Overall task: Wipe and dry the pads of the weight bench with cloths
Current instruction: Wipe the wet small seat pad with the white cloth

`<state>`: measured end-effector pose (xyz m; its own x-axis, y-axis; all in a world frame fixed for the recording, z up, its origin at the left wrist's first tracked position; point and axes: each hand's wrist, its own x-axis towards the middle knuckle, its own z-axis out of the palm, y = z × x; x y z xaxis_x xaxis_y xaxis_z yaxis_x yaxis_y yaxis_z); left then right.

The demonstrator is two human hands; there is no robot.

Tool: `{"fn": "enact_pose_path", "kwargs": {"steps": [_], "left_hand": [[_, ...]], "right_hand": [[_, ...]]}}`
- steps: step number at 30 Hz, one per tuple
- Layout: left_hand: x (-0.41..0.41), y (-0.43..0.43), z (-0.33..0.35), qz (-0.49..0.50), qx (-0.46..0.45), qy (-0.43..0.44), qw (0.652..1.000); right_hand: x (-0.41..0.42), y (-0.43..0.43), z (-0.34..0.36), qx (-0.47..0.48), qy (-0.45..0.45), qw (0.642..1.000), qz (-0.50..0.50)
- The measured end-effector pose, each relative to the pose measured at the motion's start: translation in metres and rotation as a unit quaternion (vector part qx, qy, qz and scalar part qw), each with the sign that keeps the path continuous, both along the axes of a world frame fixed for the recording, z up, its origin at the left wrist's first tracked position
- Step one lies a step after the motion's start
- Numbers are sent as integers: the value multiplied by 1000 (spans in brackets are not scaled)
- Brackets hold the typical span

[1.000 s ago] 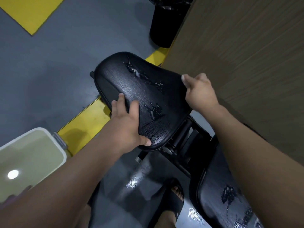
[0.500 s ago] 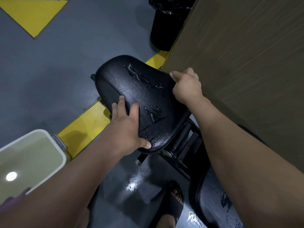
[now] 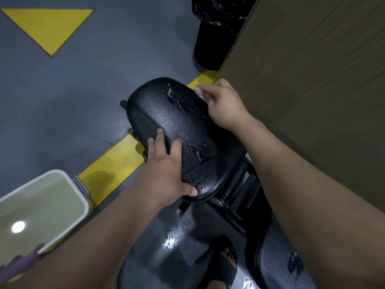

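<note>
The black seat pad (image 3: 166, 113) of the bench is tilted up, with water streaks and droplets on its surface. My left hand (image 3: 166, 172) grips the pad's near left edge, thumb on top. At the pad's far right edge, my right hand (image 3: 225, 105) is closed around a small pale cloth (image 3: 200, 93), of which only a blurred tip shows. A second black pad (image 3: 277, 265) with wet patches lies at the lower right, partly behind my right forearm.
A white tub (image 3: 68, 184) of cloudy water stands on the floor at lower left, with something purple (image 3: 20, 261) at its near rim. A black bin (image 3: 214, 38) stands beyond the pad. A wood-panelled wall (image 3: 312, 80) runs along the right. My sandalled foot (image 3: 225, 261) is beside a wet floor patch (image 3: 170, 240).
My right hand has slid along the pad's right edge toward its far end. My left hand has kept its grip on the near edge.
</note>
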<state>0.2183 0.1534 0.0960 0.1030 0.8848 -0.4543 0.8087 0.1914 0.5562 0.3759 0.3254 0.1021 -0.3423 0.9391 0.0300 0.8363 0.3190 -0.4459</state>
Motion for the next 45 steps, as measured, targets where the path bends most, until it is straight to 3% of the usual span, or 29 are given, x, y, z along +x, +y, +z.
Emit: {"fn": "enact_pose_path", "kwargs": {"steps": [10,16,21,26,31,36,40,41,45], "left_hand": [[-17,1,-4,-2,26,-3,1000],[-14,3,-5,-2,20,-16,1000],[-14,2,-3,-2,17,-19,1000],[-12,3,-1,-4,12,-16,1000],[-13,2,-1,0,11,-16,1000],[-12,3,0,-6,7,-7,1000],[-12,3,1,-4,9,-3,1000],[-12,3,1,-4,10,-3,1000],[-11,4,0,-2,7,-2,1000]], "right_hand": [[-81,67,-19,-64,-58,995,42],[-61,37,-19,-20,-32,990,136],[-65,48,-20,-6,-60,996,69],[-54,11,-20,13,-47,980,191],[-31,17,-18,22,-67,996,52],[-35,-18,-16,60,-94,968,226],[-13,8,-9,21,-113,993,38],[-14,6,-11,32,-118,992,35],[-35,-37,-6,76,-141,965,208]]}}
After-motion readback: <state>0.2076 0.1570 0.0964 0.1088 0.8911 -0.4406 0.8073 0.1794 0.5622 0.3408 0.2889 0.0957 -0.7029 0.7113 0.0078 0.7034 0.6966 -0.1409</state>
